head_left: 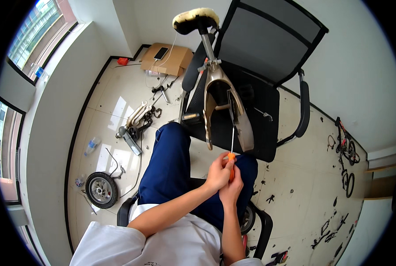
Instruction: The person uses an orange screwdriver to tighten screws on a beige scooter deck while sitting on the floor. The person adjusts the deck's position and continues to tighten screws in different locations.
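A black office chair (269, 53) fills the view from twelve to two o'clock and serves as a workbench. A gold-coloured scooter frame (215, 84) lies propped across its seat, with the fleece-covered saddle (195, 18) up at twelve o'clock and the forked end hanging off the seat's front edge toward the person, which brings the fork within reach. The person sits with blue-trousered knees close to that edge.

Near the centre, both hands meet on an orange-handled screwdriver (231, 166). Its thin shaft rises into the gap of the fork. The left hand (218, 173) is curled shut around the handle; the right hand (231, 188) closes on it from below, apparently adding steadiness or force.

On the tiled floor a small wheel (101, 189) lies at eight o'clock and a folded frame part (136, 124) at ten. A cardboard box (167, 58) with a phone (161, 53) on it sits at eleven.
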`<state>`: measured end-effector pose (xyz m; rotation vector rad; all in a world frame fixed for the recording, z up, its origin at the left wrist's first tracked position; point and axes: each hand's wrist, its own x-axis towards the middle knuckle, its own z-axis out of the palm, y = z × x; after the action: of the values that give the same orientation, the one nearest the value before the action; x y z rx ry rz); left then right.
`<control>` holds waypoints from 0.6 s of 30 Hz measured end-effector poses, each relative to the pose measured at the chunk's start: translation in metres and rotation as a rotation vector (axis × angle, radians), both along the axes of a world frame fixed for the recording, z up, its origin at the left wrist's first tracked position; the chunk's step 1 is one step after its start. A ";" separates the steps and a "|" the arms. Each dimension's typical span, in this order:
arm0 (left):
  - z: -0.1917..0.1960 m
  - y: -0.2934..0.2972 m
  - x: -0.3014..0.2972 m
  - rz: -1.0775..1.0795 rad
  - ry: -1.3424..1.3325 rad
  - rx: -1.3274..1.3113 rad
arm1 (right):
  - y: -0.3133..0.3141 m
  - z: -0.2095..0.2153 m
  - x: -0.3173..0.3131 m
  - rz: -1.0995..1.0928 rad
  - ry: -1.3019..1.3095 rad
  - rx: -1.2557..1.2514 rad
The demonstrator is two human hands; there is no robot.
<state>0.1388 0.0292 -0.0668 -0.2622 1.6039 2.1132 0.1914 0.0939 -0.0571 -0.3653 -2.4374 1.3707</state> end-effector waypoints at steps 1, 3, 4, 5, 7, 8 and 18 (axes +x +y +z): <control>-0.010 0.005 -0.002 0.025 0.006 -0.016 | 0.001 -0.009 -0.007 -0.006 -0.004 -0.020; -0.025 0.017 -0.012 0.167 -0.017 0.098 | 0.005 -0.023 -0.022 -0.015 -0.018 -0.048; -0.025 0.019 -0.020 0.171 -0.063 0.164 | 0.007 -0.028 -0.031 -0.024 -0.010 -0.051; -0.025 0.019 -0.029 0.176 -0.110 0.228 | 0.009 -0.033 -0.039 -0.033 -0.001 -0.053; -0.029 0.015 -0.045 0.226 -0.198 0.341 | 0.007 -0.038 -0.058 -0.017 0.011 -0.013; -0.031 0.012 -0.053 0.188 -0.203 0.346 | 0.006 -0.039 -0.065 -0.001 0.008 -0.045; -0.048 -0.004 -0.092 0.103 -0.243 0.452 | -0.003 -0.052 -0.106 -0.003 -0.046 0.038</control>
<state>0.0468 0.0251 -0.1148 -0.4344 0.9647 2.3473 0.0858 0.0904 -0.1088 -0.3951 -2.4953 1.3267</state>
